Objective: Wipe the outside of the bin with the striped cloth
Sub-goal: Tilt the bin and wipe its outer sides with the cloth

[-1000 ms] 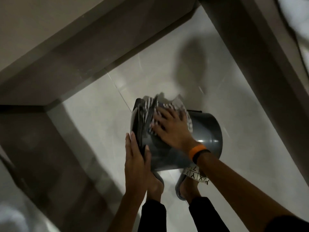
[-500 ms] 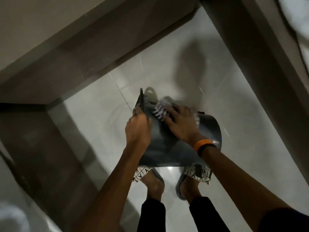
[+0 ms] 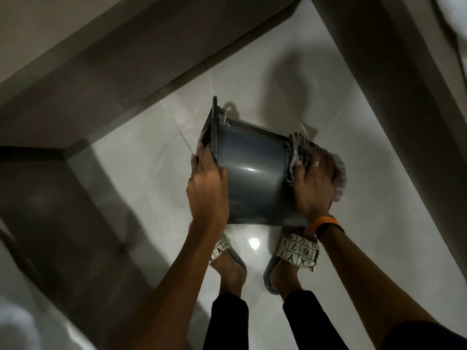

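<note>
A: What's each grip doing?
B: The left hand [image 3: 206, 190] is closed over the rim end of the bin [image 3: 252, 178], at the bin's 9 o'clock. The right hand [image 3: 313, 188] lies spread and presses the striped cloth [image 3: 299, 145] against the bin's base end, at 3 o'clock; whether its fingers curl around the cloth, I cannot tell, since it is blurred.
A: And the bin itself?
B: Grey, tipped on its side, held between both hands above the tiled floor [image 3: 141, 188], directly over the slippers [image 3: 298, 251]. An orange wristband [image 3: 324, 222] sits on the right wrist.
</note>
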Available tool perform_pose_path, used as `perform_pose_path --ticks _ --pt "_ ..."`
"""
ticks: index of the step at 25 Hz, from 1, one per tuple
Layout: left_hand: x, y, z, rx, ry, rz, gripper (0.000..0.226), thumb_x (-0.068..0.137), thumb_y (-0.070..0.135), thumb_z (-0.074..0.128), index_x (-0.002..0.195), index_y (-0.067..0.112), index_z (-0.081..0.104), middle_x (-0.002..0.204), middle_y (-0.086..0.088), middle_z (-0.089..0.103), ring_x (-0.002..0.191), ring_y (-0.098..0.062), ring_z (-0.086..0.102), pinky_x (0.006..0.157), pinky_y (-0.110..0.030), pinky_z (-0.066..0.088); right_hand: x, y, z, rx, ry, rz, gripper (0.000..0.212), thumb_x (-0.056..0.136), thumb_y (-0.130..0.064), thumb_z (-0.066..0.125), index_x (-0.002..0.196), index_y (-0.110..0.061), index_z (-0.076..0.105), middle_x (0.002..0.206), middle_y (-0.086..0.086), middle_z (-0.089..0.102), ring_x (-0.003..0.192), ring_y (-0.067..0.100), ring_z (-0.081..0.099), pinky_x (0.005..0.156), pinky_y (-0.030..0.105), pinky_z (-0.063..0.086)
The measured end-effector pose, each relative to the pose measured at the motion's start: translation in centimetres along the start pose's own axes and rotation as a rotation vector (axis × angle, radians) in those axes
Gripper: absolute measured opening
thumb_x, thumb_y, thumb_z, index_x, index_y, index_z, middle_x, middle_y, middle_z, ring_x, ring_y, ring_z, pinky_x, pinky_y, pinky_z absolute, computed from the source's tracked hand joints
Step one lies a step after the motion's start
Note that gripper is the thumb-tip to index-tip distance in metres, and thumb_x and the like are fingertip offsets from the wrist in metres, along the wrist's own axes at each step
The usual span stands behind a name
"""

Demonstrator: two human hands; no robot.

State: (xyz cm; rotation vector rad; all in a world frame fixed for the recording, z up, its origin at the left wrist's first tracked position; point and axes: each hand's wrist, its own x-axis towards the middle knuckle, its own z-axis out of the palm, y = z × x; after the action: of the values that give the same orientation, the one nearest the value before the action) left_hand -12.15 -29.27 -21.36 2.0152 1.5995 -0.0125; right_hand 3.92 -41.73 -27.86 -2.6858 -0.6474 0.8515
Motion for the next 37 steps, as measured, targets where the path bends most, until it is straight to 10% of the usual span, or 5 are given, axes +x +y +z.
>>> perform_pose_path --ticks 7,14,22,27,37 --pt "0.8 -0.5 -0.3 0.134 -0.042 0.007 0.048 0.105 0.025 0.045 0.149 0.006 0.039 0.133 -0.017 0.062 0.103 -0.035 0.069 0.092 -0.043 0.055 2.6 -12.4 4.4 -0.019 -0.294 -0.507 0.050 0.104 -0.049 0.039 0.149 -0.030 0.048 0.154 0.001 0.054 0.147 0.023 0.043 0.123 0.047 0.027" --pt "2.1 0.2 -1.1 0.192 -0.039 0.078 0.041 0.104 0.014 0.047 0.145 0.009 0.042 0.123 -0.019 0.066 0.091 -0.035 0.072 0.086 -0.045 0.058 7.5 -2.7 0.3 0.036 -0.535 -0.057 0.045 0.105 -0.059 0.035 0.146 -0.046 0.046 0.155 0.004 0.053 0.139 0.033 0.052 0.117 0.039 0.037" --pt "2.0 1.6 -3.3 0.258 0.075 0.254 0.041 0.097 0.012 0.048 0.136 0.001 0.054 0.126 -0.031 0.065 0.105 -0.048 0.069 0.082 -0.060 0.059 2.9 -12.2 1.9 0.597 -0.340 -0.288 0.042 0.105 -0.034 0.042 0.142 -0.023 0.059 0.150 0.006 0.059 0.138 0.021 0.052 0.124 0.033 0.033" --pt "2.7 1.6 -5.1 0.217 0.177 0.192 0.042 0.099 0.005 0.054 0.140 0.002 0.050 0.135 -0.031 0.059 0.106 -0.052 0.067 0.086 -0.065 0.056 4.3 -10.9 0.8 0.268 -0.184 -0.493 0.040 0.110 -0.017 0.039 0.147 -0.012 0.053 0.150 0.012 0.058 0.138 0.026 0.054 0.120 0.030 0.034" --pt "1.5 3.6 -6.0 0.266 0.462 0.166 0.040 0.090 -0.001 0.056 0.129 0.006 0.064 0.131 -0.019 0.067 0.111 -0.046 0.067 0.075 -0.065 0.059 2.7 -3.8 1.4 0.542 0.070 0.095 0.037 0.103 -0.002 0.047 0.135 -0.007 0.063 0.138 0.012 0.067 0.127 0.022 0.060 0.097 0.005 0.037"
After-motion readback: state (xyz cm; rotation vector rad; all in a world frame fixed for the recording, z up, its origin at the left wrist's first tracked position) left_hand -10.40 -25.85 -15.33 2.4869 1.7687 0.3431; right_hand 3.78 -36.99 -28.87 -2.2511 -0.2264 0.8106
